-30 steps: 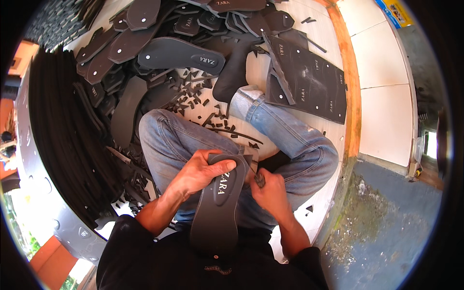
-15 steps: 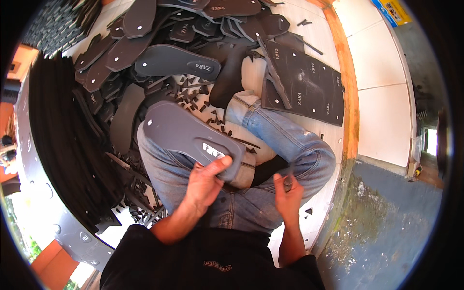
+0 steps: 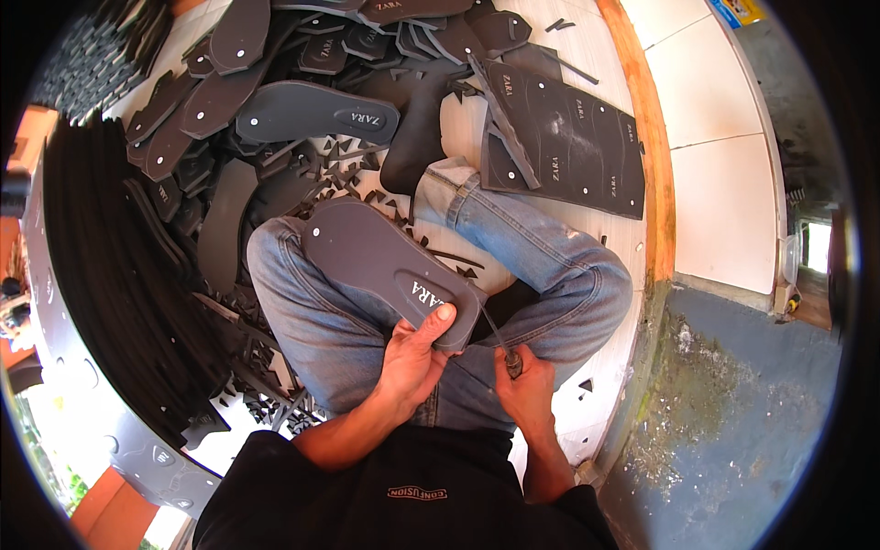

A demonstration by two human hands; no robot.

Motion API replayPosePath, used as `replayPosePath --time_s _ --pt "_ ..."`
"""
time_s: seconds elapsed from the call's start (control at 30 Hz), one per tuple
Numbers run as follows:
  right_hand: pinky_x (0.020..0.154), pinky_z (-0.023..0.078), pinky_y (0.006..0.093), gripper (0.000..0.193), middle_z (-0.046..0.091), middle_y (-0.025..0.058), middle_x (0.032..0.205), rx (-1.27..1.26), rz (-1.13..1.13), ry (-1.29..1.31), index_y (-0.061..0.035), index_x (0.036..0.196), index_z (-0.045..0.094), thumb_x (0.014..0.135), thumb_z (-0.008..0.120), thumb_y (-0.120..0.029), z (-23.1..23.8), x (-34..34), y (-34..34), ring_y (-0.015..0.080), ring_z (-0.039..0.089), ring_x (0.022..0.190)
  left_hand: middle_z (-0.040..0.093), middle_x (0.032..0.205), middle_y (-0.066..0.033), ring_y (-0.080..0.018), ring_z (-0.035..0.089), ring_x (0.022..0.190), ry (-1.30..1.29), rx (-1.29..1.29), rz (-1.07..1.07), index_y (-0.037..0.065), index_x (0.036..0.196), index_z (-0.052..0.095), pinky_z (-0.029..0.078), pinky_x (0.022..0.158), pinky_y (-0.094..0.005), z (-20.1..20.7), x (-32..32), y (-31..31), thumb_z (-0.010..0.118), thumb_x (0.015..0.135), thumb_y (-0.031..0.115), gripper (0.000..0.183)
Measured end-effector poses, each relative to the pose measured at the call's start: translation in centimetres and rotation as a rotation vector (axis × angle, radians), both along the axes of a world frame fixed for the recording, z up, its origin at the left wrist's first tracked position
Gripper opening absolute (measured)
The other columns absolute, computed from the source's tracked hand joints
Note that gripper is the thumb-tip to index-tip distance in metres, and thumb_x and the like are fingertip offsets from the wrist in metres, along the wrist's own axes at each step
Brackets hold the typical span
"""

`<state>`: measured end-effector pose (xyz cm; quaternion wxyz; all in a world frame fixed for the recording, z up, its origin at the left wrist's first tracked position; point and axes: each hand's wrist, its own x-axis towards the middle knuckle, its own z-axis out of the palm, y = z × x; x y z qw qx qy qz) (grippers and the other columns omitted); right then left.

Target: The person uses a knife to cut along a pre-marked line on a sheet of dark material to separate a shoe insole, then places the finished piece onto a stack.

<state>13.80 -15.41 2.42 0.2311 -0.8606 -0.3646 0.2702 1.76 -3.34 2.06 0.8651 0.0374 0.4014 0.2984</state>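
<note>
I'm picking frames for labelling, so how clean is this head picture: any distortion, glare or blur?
Head view: strong fisheye, the orange floor strip bows and the corners are black; daylight blows out the lower left rim; the left hand, right hand and grey sole look sharp.

You have one view only, a wide fisheye worn on your head, the left of a side-by-side pair. It looks steeply down over your chest at your lap, so your forearms enter from the lower edge and your left hand (image 3: pixel 412 362) and right hand (image 3: pixel 524 390) sit low, near the centre. It is close: your crossed legs in jeans (image 3: pixel 550 266) fill the middle. The top of the picture faces forward over the floor (image 3: pixel 587 55) to the heap of dark soles (image 3: pixel 302 110). Straight lines bow toward the rim, as the orange floor edge (image 3: pixel 655 183) on your right does, and the corners are black.
</note>
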Motion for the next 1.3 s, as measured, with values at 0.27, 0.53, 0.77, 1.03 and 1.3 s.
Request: replayPosePath --time_s 0.27,0.53,0.77,1.03,1.3 --pt "0.051 0.039 0.0472 0.023 0.051 0.0232 0.056 -0.010 0.115 -0.044 0.0003 0.066 0.052 0.082 0.059 -0.015 -0.7 -0.7 3.5 0.0429 0.053 0.056 0.064 0.092 -0.0021 -0.0118 0.061 0.082 0.047 0.083 -0.053 0.007 0.100 0.061 0.049 0.070 -0.0259 -1.7 -1.6 -2.2 0.069 0.081 0.015 0.022" --pt "0.051 0.037 0.0204 0.022 0.055 -0.0015 0.062 0.060 -0.084 0.856 -0.0002 0.081 0.062 0.085 0.066 -0.022 -0.3 -0.1 6.3 0.0035 0.047 0.058 0.065 0.092 -0.0028 -0.0119 0.060 0.081 0.271 0.167 -0.533 0.005 0.102 0.062 0.049 0.066 -0.0257 -2.4 -4.7 -0.5 0.064 0.086 0.023 0.025" --pt "0.040 0.033 0.0222 0.028 0.048 -0.0014 0.057 0.392 -0.159 0.913 -0.0042 0.077 0.052 0.084 0.067 -0.027 5.8 0.4 17.5 0.0059 0.040 0.043 0.062 0.080 -0.0071 -0.0114 0.057 0.068 0.506 0.713 0.078 0.000 0.095 0.060 0.047 0.062 -0.0250 -3.4 -14.9 5.9 0.056 0.090 0.019 0.020" --pt "0.038 0.031 0.0196 0.025 0.061 0.0068 0.067 0.327 0.056 0.664 -0.0013 0.092 0.060 0.087 0.061 -0.026 1.7 4.0 22.5 0.0044 0.042 0.043 0.061 0.085 -0.0081 -0.0129 0.058 0.069 0.914 0.566 0.517 0.001 0.106 0.055 0.048 0.064 -0.0248 -6.0 -22.6 10.4 0.058 0.088 0.019 0.026" --pt "0.038 0.030 0.0206 0.015 0.058 0.0034 0.060 0.279 -0.194 0.492 -0.0033 0.083 0.058 0.085 0.062 -0.018 -10.0 5.5 9.6 0.0044 0.041 0.042 0.059 0.095 -0.0081 -0.0165 0.057 0.083 0.700 0.756 1.272 -0.001 0.119 0.047 0.047 0.077 -0.0300 2.3 -24.1 12.6 0.052 0.091 0.030 0.042"
